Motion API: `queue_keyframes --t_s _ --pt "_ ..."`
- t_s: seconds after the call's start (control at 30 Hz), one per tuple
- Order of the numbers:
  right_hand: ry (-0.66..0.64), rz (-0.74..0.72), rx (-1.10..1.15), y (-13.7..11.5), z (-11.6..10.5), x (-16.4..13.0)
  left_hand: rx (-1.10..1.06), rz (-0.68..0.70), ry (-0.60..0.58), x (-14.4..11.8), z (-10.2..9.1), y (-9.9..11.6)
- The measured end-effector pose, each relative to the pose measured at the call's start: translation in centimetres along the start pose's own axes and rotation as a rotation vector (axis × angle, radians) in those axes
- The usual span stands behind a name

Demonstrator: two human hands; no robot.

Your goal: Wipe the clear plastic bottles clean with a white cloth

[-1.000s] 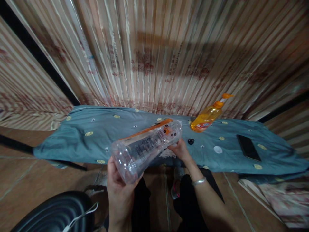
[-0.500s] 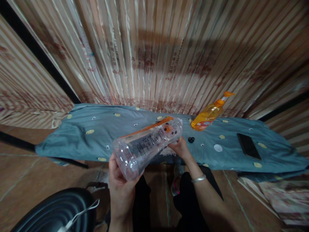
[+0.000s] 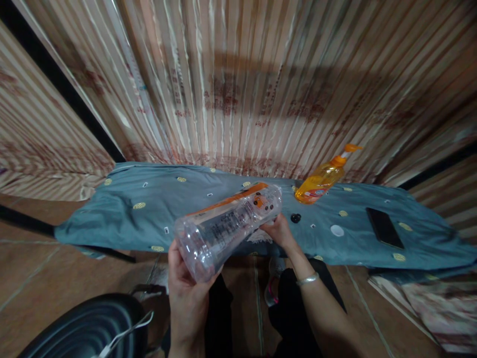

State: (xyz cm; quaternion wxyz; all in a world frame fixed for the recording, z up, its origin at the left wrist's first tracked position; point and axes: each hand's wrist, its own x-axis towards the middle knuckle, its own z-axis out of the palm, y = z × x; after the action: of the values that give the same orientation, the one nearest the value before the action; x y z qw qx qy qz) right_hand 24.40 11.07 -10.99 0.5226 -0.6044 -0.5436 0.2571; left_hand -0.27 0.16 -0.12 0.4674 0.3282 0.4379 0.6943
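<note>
Curtains (image 3: 238,54) cover pretty much the whole back of the room, beige and brown stripes with reddish printed patches and a broad shadow across the upper part. Black poles run in front at both sides, one at the left (image 3: 59,82) and one at the right (image 3: 439,166). Long narrow desk (image 3: 156,186) in front of all that, draped in a teal, slightly wrinkled cloth with little yellow fruit-looking prints and small white marks. The clear plastic bottle (image 3: 228,231) with the orange on its label is held at a slant over the front part of the desk, fat base end toward the person; can't tell if any of it touches the cloth. Left hand (image 3: 189,291) is wrapped around that base, and the right hand (image 3: 278,230) is up against the far end with fingers mostly hidden, so I can't tell how tightly it's gripping. Farther right on the cloth: orange pump bottle (image 3: 320,184) near the back edge, a small black item (image 3: 295,218), a white round spot (image 3: 337,230) and a dark phone (image 3: 385,227). Floor (image 3: 40,278) is brownish tile with pale joints, with a ribbed black round thing (image 3: 85,323) at lower left and a white cable (image 3: 128,332) lying across it.
</note>
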Motion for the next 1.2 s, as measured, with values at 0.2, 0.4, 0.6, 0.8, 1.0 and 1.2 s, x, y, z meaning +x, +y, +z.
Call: queue_keyframes --t_s 0.2,0.4,0.6,0.8,1.0,1.2 --pt "0.001 -0.007 0.032 -0.4 0.2 0.0 0.026 -0.017 0.018 0.0 0.2 0.1" --pt "0.006 -0.003 0.029 -0.1 0.2 0.1 0.034 -0.023 0.012 0.0 0.0 0.2" --pt "0.007 -0.006 -0.010 0.0 0.0 0.0 0.012 -0.043 -0.009 -0.1 -0.7 -0.3" --pt "-0.033 0.007 -0.004 0.4 0.1 0.0 0.010 -0.038 0.005 0.0 -0.8 -0.6" --pt "-0.044 -0.008 0.008 0.5 0.1 0.0 0.022 -0.031 0.004 0.0 -0.8 -0.6" --pt "-0.018 -0.005 -0.004 0.7 0.1 0.1 0.022 -0.045 0.007 0.0 -0.7 -0.6"
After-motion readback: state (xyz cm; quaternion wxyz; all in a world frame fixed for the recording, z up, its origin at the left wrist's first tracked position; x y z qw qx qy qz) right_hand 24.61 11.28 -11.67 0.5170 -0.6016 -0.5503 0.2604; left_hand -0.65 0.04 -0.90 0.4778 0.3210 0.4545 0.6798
